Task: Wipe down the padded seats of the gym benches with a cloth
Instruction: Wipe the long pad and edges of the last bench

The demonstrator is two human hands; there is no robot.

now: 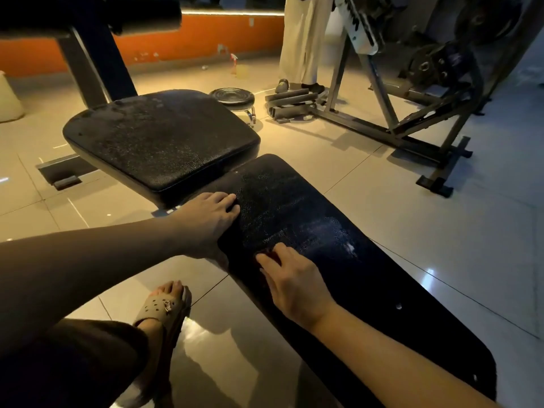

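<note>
Nearest: my bent knee in dark shorts, bottom left, and my foot in a tan perforated sandal [164,307] on the glossy tile floor [441,231]. Right hand [294,287] is palm-down on the long back pad [368,304] of the bench. Its fingers are curled down onto a small dark red bit of cloth [272,254], which only peeks out under the fingertips, so most of it is hidden. The pad surface just beyond that hand shows a pale streaky sheen. Left hand [206,222] sits further up, draped over the pad's left edge near the gap to the seat. Its fingers are relaxed and lie flat on the vinyl, gripping nothing. The thumb side is hidden, so I can't tell if it hooks under the edge. Next is the seat pad [162,136], black, tilted, with pale specks over the top, just beyond the back pad's narrow end. The dark bench upright [97,63] rises behind it. Past that a low round stool [232,97] stands near a pile of metal bars [291,98] on the floor. Right of those is a steel machine frame [382,119] carrying weight plates [426,64]. Far back a spray bottle [235,64] stands on the floor by the orange wall [191,39], and another person in loose pale trousers [303,39] stands beside the machine.
</note>
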